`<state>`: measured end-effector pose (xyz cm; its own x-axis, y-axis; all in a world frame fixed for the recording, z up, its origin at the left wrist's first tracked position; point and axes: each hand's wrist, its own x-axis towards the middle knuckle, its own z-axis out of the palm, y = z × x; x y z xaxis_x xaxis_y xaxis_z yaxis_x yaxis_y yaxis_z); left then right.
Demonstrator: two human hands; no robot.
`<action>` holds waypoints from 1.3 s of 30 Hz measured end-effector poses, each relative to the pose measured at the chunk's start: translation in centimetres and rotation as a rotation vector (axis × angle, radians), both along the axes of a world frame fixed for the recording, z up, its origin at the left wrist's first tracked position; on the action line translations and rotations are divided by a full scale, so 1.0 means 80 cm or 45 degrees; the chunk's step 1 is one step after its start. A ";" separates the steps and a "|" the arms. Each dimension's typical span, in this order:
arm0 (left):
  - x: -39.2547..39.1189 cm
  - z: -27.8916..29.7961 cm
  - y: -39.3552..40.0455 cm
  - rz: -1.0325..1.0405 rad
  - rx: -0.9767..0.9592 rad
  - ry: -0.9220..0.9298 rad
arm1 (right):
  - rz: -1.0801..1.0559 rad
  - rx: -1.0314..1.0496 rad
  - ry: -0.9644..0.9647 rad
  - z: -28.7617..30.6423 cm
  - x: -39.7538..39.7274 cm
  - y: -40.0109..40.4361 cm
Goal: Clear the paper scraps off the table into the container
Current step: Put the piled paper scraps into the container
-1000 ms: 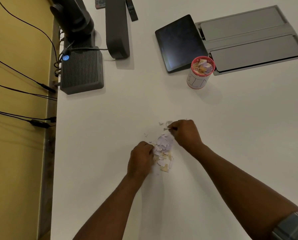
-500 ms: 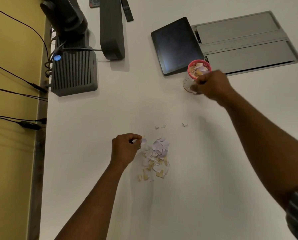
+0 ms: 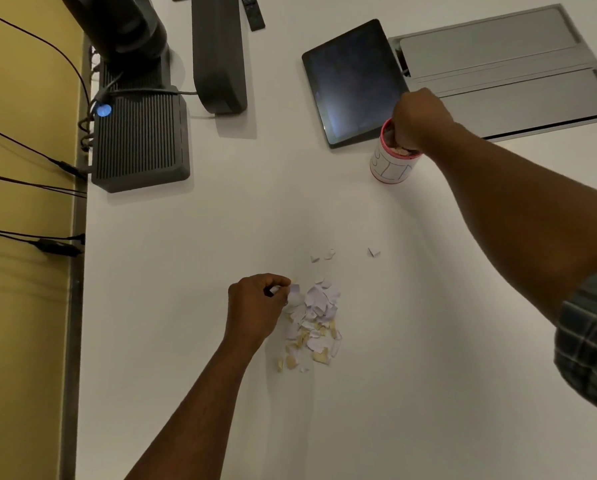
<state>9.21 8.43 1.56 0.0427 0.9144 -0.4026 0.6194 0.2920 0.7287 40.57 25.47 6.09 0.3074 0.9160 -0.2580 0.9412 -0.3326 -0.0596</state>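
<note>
A pile of white and tan paper scraps lies on the white table. Three loose scraps lie just beyond it, two together and one to their right. My left hand sits at the pile's left edge and pinches a white scrap between thumb and fingers. The container, a white cup with a red rim, stands far right beside a tablet, with scraps inside. My right hand is over its mouth, fingers bunched on a pinch of scraps and dipped inside, tips hidden.
A dark tablet lies just behind the cup, and a grey metal hatch is set into the table to its right. At the far left stand a ribbed black box, a dark speaker bar and cables.
My right hand left the pile with scraps, reached the cup and now dips into its mouth. My left hand shifted to the pile's left edge and pinched a scrap.
</note>
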 end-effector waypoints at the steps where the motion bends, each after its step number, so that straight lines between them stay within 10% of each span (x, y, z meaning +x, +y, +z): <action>1: 0.002 0.001 0.002 -0.007 0.012 -0.001 | -0.041 -0.029 0.009 -0.005 -0.004 0.001; 14: 0.049 0.044 0.047 -0.071 0.087 -0.102 | -0.011 -0.138 0.142 -0.011 0.012 -0.005; 27: 0.178 0.097 0.154 -0.186 0.286 -0.322 | -0.216 1.016 0.370 -0.042 -0.021 -0.124; 39: 0.300 0.040 0.208 -0.870 0.703 0.409 | -0.195 0.553 0.614 -0.132 -0.086 -0.237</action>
<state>33.17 25.10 4.80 0.6033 0.7975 -0.0041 0.7250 -0.5463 0.4195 33.72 6.51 -4.49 0.3851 0.9227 -0.0167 0.7194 -0.3115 -0.6208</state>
